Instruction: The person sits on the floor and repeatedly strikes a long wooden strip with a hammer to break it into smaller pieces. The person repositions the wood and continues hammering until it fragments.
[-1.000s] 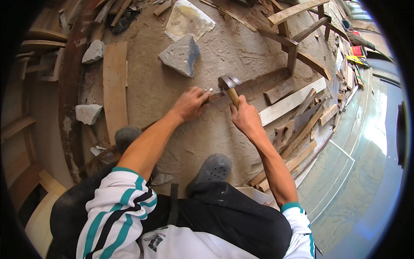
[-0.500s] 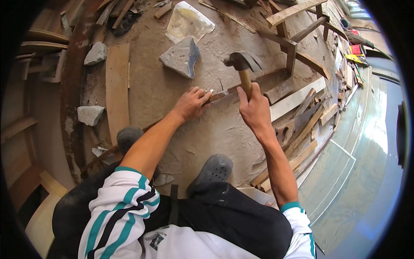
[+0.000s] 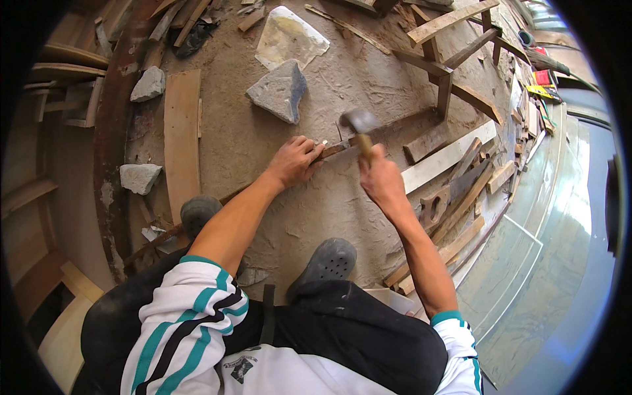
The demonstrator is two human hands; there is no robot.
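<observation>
My right hand [image 3: 382, 176] grips the wooden handle of a claw hammer [image 3: 359, 121], whose metal head is blurred by motion. Close to the hammer head, a thin nail [image 3: 340, 130] stands up at a long, dark wooden batten [image 3: 409, 126]. The batten slants across the floor from lower left to upper right. My left hand [image 3: 295, 162] is closed around it just left of the nail, hiding that stretch of wood. Something small and white [image 3: 324, 142] shows by its fingertips; its kind is unclear.
A grey angular stone [image 3: 279, 92] lies beyond my left hand, before a dirty white sheet [image 3: 291, 38]. A wide plank [image 3: 182, 131] lies left. To the right are a handsaw [image 3: 434, 205], scrap wood, a timber frame [image 3: 445, 82] and glass panes [image 3: 526, 263].
The hammer has come down toward the nail and batten, with my right hand lower and slightly left. My left hand stays on the batten.
</observation>
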